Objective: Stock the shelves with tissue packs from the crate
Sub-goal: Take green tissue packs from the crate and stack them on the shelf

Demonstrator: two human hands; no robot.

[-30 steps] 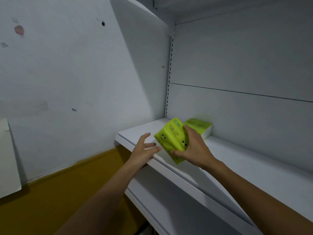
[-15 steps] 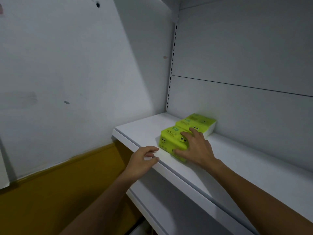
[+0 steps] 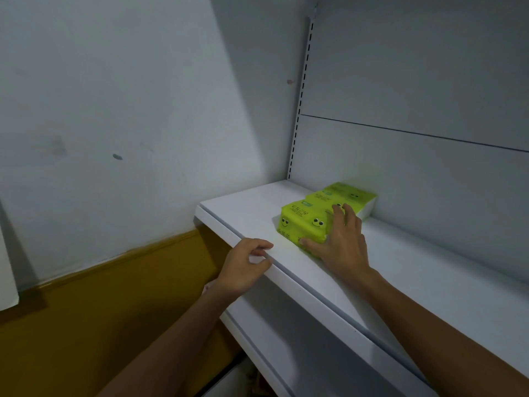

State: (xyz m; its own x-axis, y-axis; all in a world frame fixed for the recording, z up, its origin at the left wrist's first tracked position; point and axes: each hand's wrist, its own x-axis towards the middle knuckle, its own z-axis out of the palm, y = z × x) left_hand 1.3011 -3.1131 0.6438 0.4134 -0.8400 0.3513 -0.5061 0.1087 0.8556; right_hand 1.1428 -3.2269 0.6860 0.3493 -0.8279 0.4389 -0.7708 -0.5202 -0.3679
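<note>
Right hand (image 3: 340, 245) is lying flat over the front pack (image 3: 300, 222) of tissues. Its fingers (image 3: 347, 217) are spread and pretty much straight across the pack's top right part, and the thumb runs along the lower front edge. So it's more pressing on it than gripping, nothing is wrapped around. Left hand (image 3: 246, 265) is down at the front lip of the shelf (image 3: 243, 210). The fingers are curled in loosely, with the thumb up on top of the edge. Honestly can't tell if it's really hanging onto the lip or just parked against it.

Tissue-wise, there are three lime green packs with little cartoon eyes and smiles. They sit in a row on the white shelf, running from the front one back toward the rear panel (image 3: 429, 81). The middle pack (image 3: 323, 197) touches the front one, and the rear pack (image 3: 352, 193) sits right behind that, up against or just beside the panel. The whole row sits toward the left end of the shelf, near the slotted metal strip (image 3: 300, 96) in the corner.

Below that, a lower shelf (image 3: 286, 339) sticks out, also white. Off to the left is a greyish wall (image 3: 114, 81) with a few marks on it and a mustard-yellow band (image 3: 114, 296) along the bottom. A white board (image 3: 7, 276) pokes in at the far left edge.
</note>
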